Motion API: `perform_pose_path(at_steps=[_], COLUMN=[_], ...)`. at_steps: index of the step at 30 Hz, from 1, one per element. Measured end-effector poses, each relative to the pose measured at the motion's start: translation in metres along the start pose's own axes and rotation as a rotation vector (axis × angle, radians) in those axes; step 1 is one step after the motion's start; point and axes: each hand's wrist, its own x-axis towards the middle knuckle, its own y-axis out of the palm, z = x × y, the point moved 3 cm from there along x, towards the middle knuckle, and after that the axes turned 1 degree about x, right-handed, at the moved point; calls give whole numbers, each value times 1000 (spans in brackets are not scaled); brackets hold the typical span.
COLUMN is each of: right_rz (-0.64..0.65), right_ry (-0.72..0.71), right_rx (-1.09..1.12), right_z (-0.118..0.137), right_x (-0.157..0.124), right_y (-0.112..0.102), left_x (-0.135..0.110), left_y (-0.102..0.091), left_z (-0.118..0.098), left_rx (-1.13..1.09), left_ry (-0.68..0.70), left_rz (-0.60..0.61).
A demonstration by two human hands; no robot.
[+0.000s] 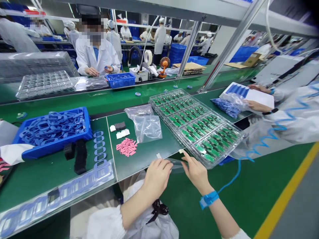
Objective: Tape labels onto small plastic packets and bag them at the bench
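My left hand (157,176) is at the table's front edge with its fingers curled together; what they hold, if anything, is hidden. A small white piece (159,155) shows just beyond its fingers. My right hand (196,172) is beside the near corner of a clear tray (211,162) of green circuit boards (199,127). Its thumb and index finger are apart, and the index tip is covered in white. A blue wrist strap (208,199) circles that wrist. Some clear film (176,163) shows between my hands.
Pink strips (126,147), white pieces (123,133) and clear bags (147,127) lie ahead. Leftward are a blue bin (86,132) of blue frames, a black strap (80,157) and a long strip of frames (59,196). Co-workers' hands (256,105) are at right and across the belt (99,99).
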Motion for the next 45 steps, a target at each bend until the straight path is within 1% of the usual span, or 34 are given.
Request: perform_pose_path(at_steps=[3, 5, 8, 11, 12, 14, 17, 19, 23, 26, 29, 32, 34, 36, 38, 42, 45], right_rz=[16, 11, -22, -101, -130, -155, -89, -42, -59, -81, -93, -97, -138, -185, -188, -127, -10], right_ry=[-72, -104, -162, -212, -203, -116, 58, 128, 239, 272, 274, 220, 169, 148, 153, 180, 172], right_rx=[-8, -30, -52, -59, -65, -112, -247, -297, -261, -233, -252, -269, -229, -118, 7, 162, 282], right_z=[-7, -12, -16, -16, -16, -17, -23, -27, -35, -40, -46, -48, -46, -42, -38, -40, -48], right_x=[1, 3, 6, 9, 11, 15, 22, 24, 22, 22, 24, 25, 26, 25, 26, 36, 49], right_y=[1, 2, 0, -7, -10, -15, -16, -12, -7, -5, -4, -6, -10, -15, -20, -27, -31], left_x=[35, 52, 67, 73, 74, 75, 77, 79, 84, 90, 96, 102, 105, 110, 117, 135, 147], left_y=[15, 27, 40, 44, 44, 43, 41, 39, 34, 34, 37, 41, 43, 44, 44, 43, 44], left_z=[5, 7, 11, 12, 12, 11, 9, 10, 13, 14, 12, 11, 12, 13, 15, 20, 25], left_rx=[64, 102, 135, 149, 152, 157, 160, 155, 131, 109, 88, 60, 36, 5, -31, -110, -154], left_ry=[29, 60, 97, 90, 80, 55, 16, -14, -71, -78, -77, -91, -115, -140, -155, -168, -170], left_rz=[26, 60, 95, 107, 109, 113, 122, 131, 152, 164, 172, 173, 173, 181, 205, 318, 385])
